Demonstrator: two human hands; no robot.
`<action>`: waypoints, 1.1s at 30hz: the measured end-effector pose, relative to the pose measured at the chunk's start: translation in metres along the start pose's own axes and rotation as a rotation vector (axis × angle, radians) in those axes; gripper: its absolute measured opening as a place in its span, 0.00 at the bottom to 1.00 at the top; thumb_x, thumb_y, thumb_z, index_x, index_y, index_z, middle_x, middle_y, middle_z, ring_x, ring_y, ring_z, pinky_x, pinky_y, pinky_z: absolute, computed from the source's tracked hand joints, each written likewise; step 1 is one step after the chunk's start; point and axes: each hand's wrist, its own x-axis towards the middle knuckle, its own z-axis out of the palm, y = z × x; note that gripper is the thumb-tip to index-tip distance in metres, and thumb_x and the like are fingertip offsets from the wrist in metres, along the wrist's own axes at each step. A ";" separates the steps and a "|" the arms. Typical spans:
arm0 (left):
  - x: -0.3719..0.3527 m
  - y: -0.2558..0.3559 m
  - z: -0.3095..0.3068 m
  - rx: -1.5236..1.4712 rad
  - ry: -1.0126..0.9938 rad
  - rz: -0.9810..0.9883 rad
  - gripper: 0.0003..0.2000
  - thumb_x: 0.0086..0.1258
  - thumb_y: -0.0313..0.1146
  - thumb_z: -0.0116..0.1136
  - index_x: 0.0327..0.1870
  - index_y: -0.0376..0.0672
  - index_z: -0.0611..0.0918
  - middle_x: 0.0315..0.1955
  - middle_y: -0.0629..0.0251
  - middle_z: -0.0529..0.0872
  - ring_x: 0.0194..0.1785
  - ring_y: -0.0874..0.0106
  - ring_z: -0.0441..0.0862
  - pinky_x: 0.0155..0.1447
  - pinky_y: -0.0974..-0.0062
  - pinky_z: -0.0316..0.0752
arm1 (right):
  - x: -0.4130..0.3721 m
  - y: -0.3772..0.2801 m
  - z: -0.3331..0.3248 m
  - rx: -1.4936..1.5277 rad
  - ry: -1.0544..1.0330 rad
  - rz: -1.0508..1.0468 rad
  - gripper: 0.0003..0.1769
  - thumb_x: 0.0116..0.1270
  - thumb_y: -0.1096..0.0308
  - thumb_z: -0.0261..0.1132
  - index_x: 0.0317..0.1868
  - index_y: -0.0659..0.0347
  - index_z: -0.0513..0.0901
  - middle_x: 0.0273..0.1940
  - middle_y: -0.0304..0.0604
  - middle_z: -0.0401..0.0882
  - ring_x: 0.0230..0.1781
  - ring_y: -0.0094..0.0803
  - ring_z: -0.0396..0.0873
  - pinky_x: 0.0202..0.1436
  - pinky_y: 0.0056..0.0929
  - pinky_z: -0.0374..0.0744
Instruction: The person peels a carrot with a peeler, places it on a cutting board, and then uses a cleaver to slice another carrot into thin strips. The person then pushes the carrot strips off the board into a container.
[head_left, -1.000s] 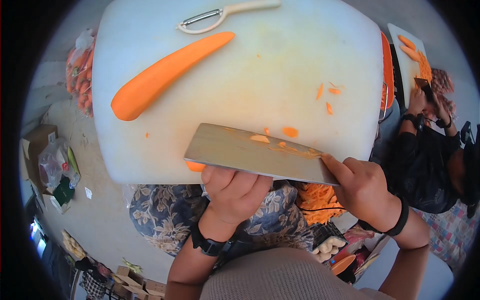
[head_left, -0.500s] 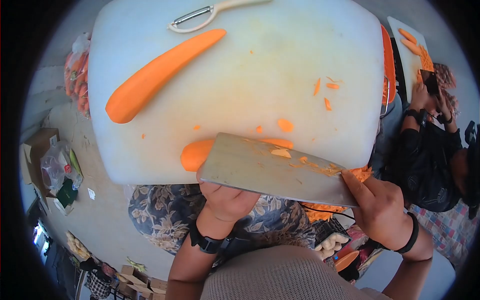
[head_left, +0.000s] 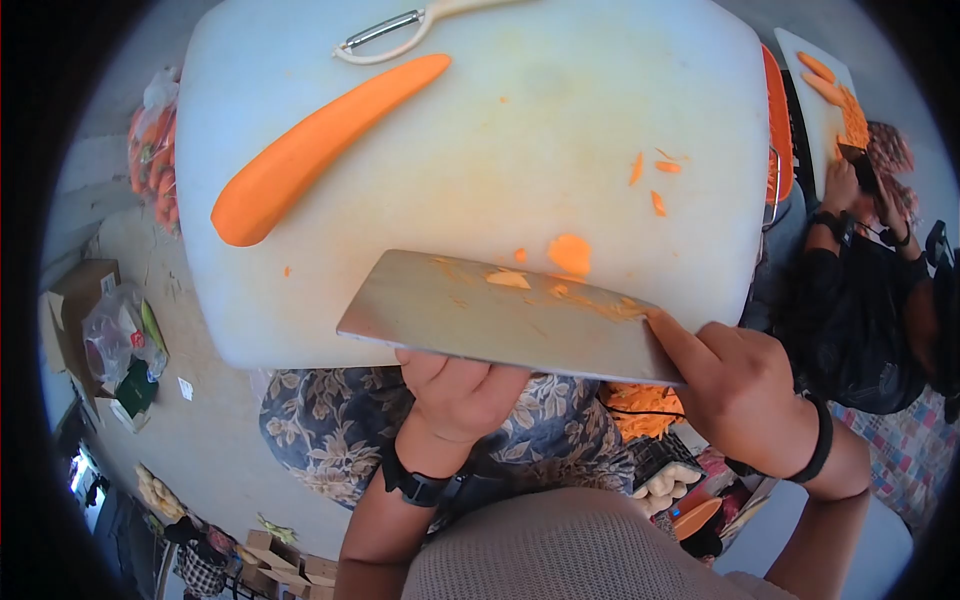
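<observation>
My right hand (head_left: 740, 385) grips a wide cleaver (head_left: 500, 325), its index finger laid along the blade; carrot bits cling to the metal. My left hand (head_left: 460, 395) is curled at the near edge of the white cutting board (head_left: 560, 110), its fingertips hidden behind the blade. The carrot seen beside that hand a moment ago is now covered by the cleaver. A thin carrot slice (head_left: 570, 254) lies just past the blade. Farther left rests a whole peeled carrot (head_left: 320, 155), with a peeler (head_left: 400, 35) above it.
Shredded carrot (head_left: 645, 412) sits below the board's near right edge. An orange container (head_left: 775, 130) stands at its right side. A bag of carrots (head_left: 153, 150) is on the left. Another person (head_left: 860, 290) cuts carrots on a second board (head_left: 815, 120) at right.
The cleaver has shifted left and slightly away from me with my right hand, covering the carrot. A larger slice now shows beyond the blade. My left hand has barely moved.
</observation>
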 end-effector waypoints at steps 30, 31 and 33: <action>-0.007 -0.004 0.002 -0.023 0.047 -0.004 0.14 0.43 0.27 0.66 0.35 0.46 0.89 0.40 0.68 0.87 0.47 0.64 0.82 0.54 0.63 0.78 | -0.011 -0.008 -0.012 0.008 0.011 0.034 0.26 0.51 0.73 0.64 0.53 0.67 0.80 0.21 0.37 0.69 0.16 0.28 0.72 0.18 0.28 0.71; -0.009 -0.004 0.002 -0.032 0.052 -0.013 0.14 0.44 0.27 0.66 0.36 0.46 0.89 0.41 0.67 0.88 0.49 0.63 0.83 0.55 0.62 0.78 | -0.014 -0.009 -0.015 0.011 -0.009 0.054 0.26 0.51 0.73 0.64 0.54 0.68 0.80 0.21 0.36 0.68 0.16 0.28 0.71 0.18 0.28 0.70; -0.007 -0.002 0.000 -0.073 0.041 -0.056 0.14 0.45 0.27 0.66 0.36 0.46 0.89 0.41 0.67 0.88 0.50 0.62 0.83 0.56 0.62 0.78 | -0.021 -0.010 -0.023 0.018 -0.045 0.069 0.25 0.51 0.74 0.64 0.54 0.68 0.80 0.21 0.36 0.68 0.16 0.27 0.71 0.18 0.28 0.70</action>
